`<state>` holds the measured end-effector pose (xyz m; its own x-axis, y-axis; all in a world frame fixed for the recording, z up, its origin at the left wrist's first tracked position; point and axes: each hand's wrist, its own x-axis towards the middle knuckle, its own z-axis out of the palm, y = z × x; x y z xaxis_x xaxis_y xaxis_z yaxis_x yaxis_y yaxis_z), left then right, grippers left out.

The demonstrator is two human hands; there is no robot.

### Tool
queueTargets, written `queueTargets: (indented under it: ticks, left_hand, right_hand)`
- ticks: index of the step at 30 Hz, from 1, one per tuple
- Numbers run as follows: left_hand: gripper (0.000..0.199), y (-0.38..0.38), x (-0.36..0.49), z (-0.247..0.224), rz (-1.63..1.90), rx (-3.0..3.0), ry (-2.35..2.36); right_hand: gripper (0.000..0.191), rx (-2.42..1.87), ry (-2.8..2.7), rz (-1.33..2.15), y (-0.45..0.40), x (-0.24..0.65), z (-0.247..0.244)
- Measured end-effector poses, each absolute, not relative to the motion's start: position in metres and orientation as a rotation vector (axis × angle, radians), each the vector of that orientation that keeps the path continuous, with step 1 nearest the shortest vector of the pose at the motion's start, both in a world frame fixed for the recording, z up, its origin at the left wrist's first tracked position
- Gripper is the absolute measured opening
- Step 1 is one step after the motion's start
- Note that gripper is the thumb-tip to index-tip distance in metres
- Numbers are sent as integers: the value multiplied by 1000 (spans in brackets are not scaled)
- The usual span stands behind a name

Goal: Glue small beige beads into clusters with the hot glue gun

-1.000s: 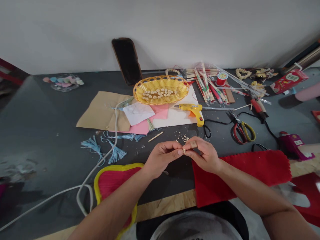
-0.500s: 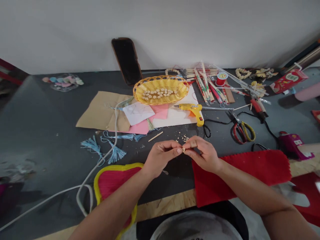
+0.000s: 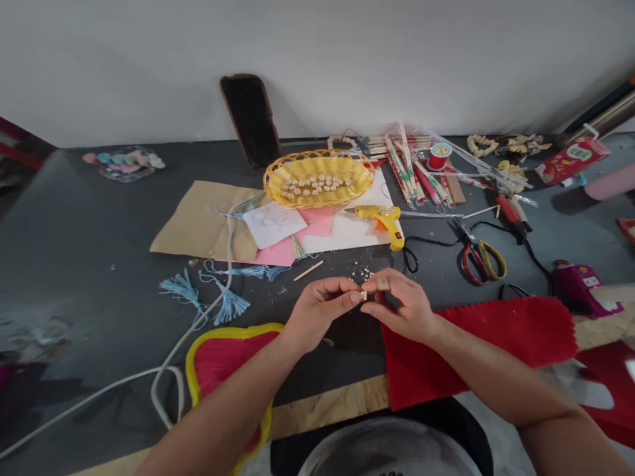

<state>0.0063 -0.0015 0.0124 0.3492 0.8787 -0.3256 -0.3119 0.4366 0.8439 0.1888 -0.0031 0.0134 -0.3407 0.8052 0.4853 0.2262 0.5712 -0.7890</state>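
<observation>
Your left hand [image 3: 316, 313] pinches a tiny pale piece [image 3: 364, 295] above the dark table [image 3: 114, 225]. Your right hand [image 3: 407, 305] is just beside it, finger and thumb a little bit apart.

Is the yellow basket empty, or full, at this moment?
Neither: the basket is partly filled. Small pale pieces lie along its bottom, while bare yellow weave shows on the sides above them.
</observation>
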Motion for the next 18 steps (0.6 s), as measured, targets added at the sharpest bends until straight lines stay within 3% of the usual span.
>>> queueTargets:
  ticks: [18]
  left_hand:
    - [23,1,4,10,880,764,881]
  right_hand:
    - [11,-924,-1575,1050,-4,196,4]
